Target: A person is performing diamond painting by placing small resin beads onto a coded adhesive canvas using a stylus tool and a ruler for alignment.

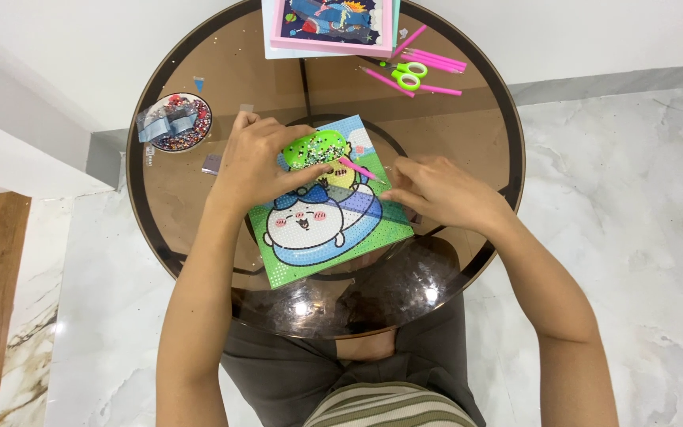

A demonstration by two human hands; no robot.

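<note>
Beyond the left hand (254, 162), toward the far left rim of the table (484, 87), a bowl (175, 122) of beads with small bags blocks the way; bare glass lies between it and the hand. A tray (314, 150) sits under that hand's fingers, with a pink pen (357, 168) bridging the gap to the right hand (436, 194). Past the right hand, pens (428, 63) and scissors (409, 75) crowd the far edge beside a framed picture (333, 28). Right of the right hand the glass lies bare to the rim. The canvas (326, 229) fills the space beneath both hands.

Pink box (333, 28), table's far edge
</note>
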